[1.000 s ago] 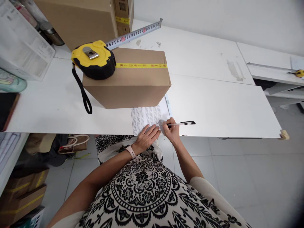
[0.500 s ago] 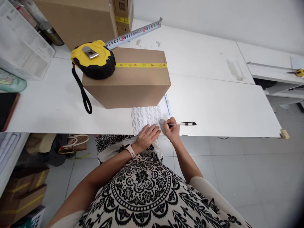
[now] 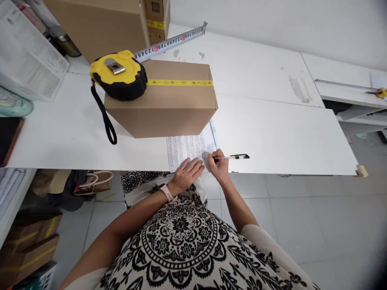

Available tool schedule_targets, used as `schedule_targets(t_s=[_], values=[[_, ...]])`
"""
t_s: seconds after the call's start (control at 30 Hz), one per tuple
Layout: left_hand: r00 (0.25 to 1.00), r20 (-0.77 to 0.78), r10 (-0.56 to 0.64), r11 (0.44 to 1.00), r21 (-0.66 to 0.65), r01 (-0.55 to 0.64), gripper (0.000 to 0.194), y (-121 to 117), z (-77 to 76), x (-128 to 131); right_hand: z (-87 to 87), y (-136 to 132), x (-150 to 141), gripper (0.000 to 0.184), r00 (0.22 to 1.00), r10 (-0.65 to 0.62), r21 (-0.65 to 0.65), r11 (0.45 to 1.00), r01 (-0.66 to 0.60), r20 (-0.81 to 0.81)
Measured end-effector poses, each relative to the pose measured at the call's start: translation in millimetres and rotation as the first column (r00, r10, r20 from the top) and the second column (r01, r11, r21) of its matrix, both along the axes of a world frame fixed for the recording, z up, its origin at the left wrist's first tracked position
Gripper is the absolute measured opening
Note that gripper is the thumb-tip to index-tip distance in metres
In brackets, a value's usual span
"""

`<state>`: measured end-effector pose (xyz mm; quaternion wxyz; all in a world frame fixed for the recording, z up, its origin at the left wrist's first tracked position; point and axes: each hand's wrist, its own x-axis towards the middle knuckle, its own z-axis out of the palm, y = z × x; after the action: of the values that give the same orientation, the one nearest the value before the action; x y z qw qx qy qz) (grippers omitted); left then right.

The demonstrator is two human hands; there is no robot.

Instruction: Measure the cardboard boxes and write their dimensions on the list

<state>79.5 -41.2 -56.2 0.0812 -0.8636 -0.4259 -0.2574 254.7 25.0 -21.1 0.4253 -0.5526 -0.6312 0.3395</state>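
Note:
My right hand (image 3: 219, 166) is closed around a black-and-clear pen (image 3: 237, 157), its lower end against a sheet of paper (image 3: 186, 147) covered in columns of writing. Flat on the sheet's lower part lies my left hand (image 3: 188, 175), fingers stretched out. A brown cardboard box (image 3: 169, 121) with yellow printed tape hides the sheet's upper part. On top of the box sits a yellow and black tape measure (image 3: 121, 76), its blade (image 3: 172, 43) pulled out toward the upper right and a black strap hanging down the box's left side.
The white table (image 3: 278, 133) runs to the right, with a padded corner (image 3: 361, 171). Larger cardboard boxes (image 3: 99, 24) stand at the back left. A dark phone-like object (image 3: 10, 139) lies at the left edge. Another tape measure (image 3: 381, 93) is at far right. Taped boxes (image 3: 30, 253) sit below left.
Both hands stay in place on the paper. The pen's upper end has shifted very slightly left; box and tape measure are unmoved.

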Motion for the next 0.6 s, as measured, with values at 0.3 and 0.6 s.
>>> schedule_targets(t_s=[0.3,0.6], values=[[1.000,-0.023,0.002,0.999,-0.034,-0.002,0.032,-0.2,3.2,-0.5,1.7,0.2,-0.2,0.029,1.000,-0.020,-0.008,1.000,0.020,0.016],[1.000,0.018,-0.007,1.000,0.005,0.007,0.033,-0.3,1.2,-0.1,1.0,0.3,-0.5,0.030,0.999,-0.029,0.000,1.000,0.029,0.034]])
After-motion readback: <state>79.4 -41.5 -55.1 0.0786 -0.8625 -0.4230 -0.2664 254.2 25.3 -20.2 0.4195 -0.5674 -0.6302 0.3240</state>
